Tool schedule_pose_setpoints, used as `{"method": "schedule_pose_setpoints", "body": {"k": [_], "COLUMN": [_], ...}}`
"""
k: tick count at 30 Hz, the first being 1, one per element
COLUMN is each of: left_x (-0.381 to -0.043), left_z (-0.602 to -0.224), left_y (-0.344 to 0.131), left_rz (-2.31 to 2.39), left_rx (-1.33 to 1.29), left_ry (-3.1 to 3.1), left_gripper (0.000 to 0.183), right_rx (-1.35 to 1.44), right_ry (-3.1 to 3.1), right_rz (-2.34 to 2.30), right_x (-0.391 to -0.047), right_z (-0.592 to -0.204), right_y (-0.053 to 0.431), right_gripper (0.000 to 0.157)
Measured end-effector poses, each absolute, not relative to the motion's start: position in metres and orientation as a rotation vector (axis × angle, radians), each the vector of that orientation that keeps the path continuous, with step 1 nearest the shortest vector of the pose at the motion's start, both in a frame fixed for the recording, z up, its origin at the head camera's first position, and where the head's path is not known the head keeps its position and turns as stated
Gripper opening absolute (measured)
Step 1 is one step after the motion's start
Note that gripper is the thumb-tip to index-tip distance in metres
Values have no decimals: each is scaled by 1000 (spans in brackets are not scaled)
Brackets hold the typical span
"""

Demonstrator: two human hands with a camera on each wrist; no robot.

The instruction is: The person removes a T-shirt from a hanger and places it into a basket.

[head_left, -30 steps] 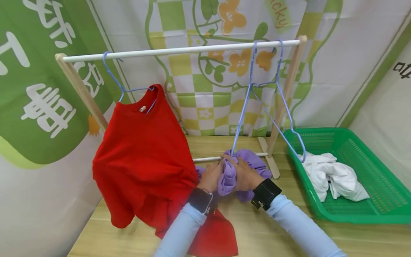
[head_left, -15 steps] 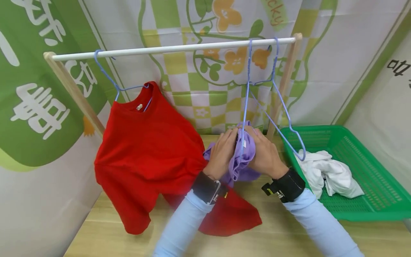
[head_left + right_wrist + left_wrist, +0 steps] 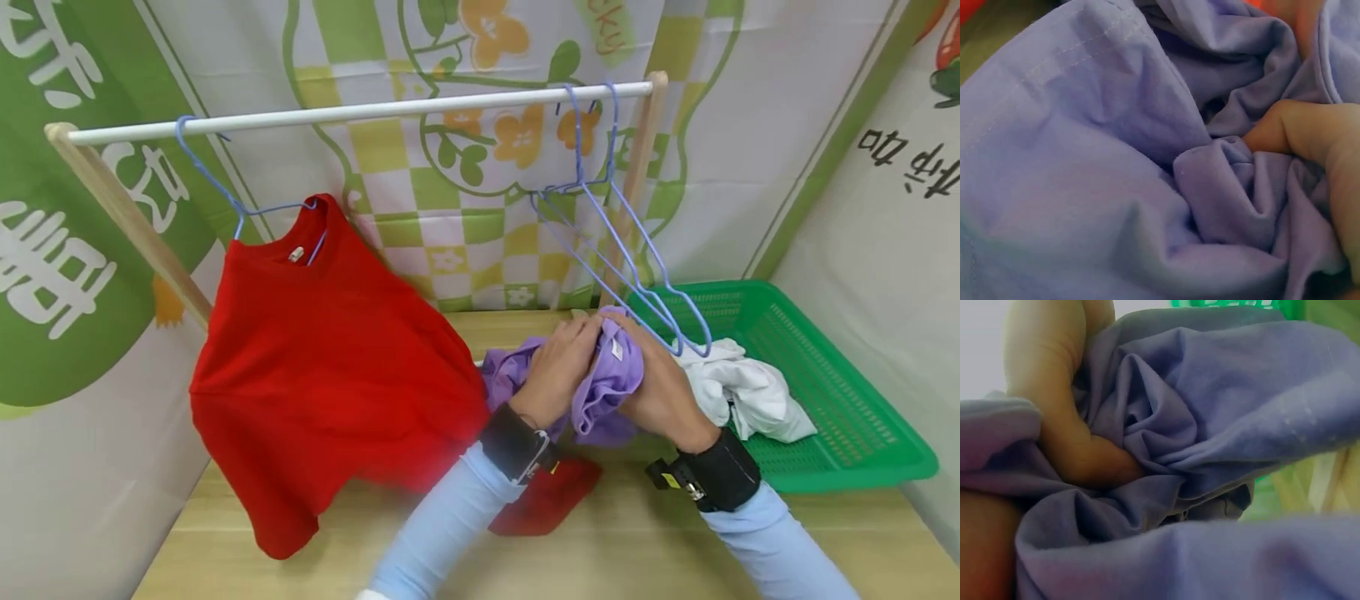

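Note:
Both hands hold a bunched purple garment (image 3: 611, 375) in front of the rack, below its rail. My left hand (image 3: 558, 371) grips its left side and my right hand (image 3: 660, 387) its right side, with a small white label between them. Loose folds fill both wrist views, where a thumb (image 3: 1100, 462) presses into the cloth in the left wrist view and another thumb (image 3: 1279, 128) does so in the right. Just behind the right hand, two bare blue hangers (image 3: 592, 196) hang close together at the rail's right end. Some fingertips are hidden by cloth.
A red shirt (image 3: 322, 350) hangs on another blue hanger (image 3: 213, 175) at left, its lower part reaching the wooden table (image 3: 645, 533). The white rail (image 3: 360, 110) spans wooden posts. At right stands a green basket (image 3: 855, 417) holding white cloth (image 3: 757, 396).
Both hands rose with the purple garment, then shifted right. The nearer bare hanger, earlier reaching down to the hands and garment, now hangs free, swung right beside the other. The head view has turned right.

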State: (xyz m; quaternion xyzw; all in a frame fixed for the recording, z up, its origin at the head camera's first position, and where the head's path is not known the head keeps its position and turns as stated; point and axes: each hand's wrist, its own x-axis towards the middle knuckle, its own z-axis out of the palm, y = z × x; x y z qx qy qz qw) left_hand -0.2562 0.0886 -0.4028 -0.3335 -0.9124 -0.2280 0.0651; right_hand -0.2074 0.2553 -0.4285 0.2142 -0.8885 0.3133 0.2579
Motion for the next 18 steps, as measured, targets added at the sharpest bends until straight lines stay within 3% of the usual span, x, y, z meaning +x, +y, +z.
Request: {"method": "schedule_pose_setpoints", "body": {"k": [9,18], "left_x": [-235,-229], "left_z": [-401,-362], "left_y": [137,187], "left_rz": [-384,-678], "left_rx": [-1141,-1264], "left_ry": [-2465,-2401], "left_gripper": [40,39], "right_rx": [441,383], "right_ry": [-2366,-2268], "right_rz": [1008,1024], "right_x": [-173,-153], "right_z": [-421,-374], "right_y": [301,337], "right_gripper": [93,96]}}
